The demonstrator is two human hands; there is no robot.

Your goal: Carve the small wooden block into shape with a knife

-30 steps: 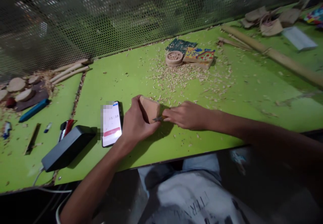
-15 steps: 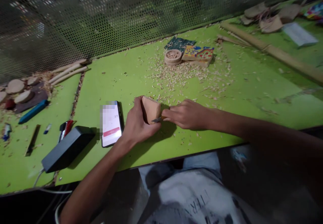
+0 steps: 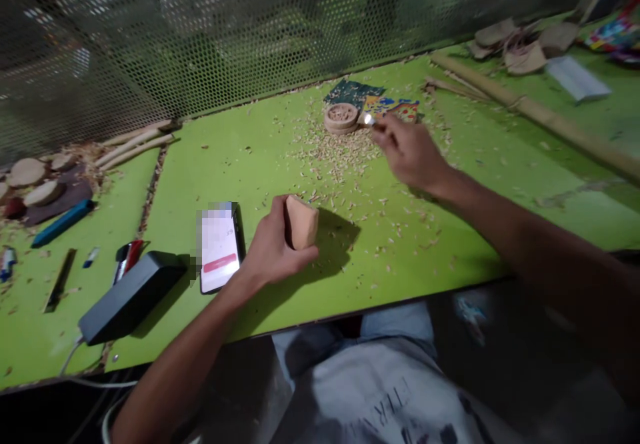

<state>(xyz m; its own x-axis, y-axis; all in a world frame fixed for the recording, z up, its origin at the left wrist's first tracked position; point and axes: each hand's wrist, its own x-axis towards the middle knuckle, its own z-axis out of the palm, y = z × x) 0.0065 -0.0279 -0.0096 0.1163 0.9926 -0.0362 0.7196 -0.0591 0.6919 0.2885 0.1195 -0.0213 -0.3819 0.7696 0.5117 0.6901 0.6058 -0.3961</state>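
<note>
A pale block of wood (image 3: pixel 303 223) is gripped in my left hand (image 3: pixel 273 243), thumb in front and fingers behind it, low over the green table. My right hand (image 3: pixel 413 151) is farther back, closed round the handle of a small carving knife (image 3: pixel 369 120). Its shiny blade points left, by a round carved wooden dish (image 3: pixel 342 117). The handle is mostly hidden in my fingers. Behind the hand lies a painted yellow, blue and red block (image 3: pixel 387 105), partly covered.
Wood shavings (image 3: pixel 345 151) lie round the dish. A phone (image 3: pixel 219 247) and a black box with a cable (image 3: pixel 131 297) are left of my left hand. A bamboo pole (image 3: pixel 525 104) crosses the right side. Perforated metal mesh (image 3: pixel 250 51) borders the back edge.
My right hand has moved the knife away from the wooden block, back and right toward the round dish. My left hand still holds the block, now tilted a little differently.
</note>
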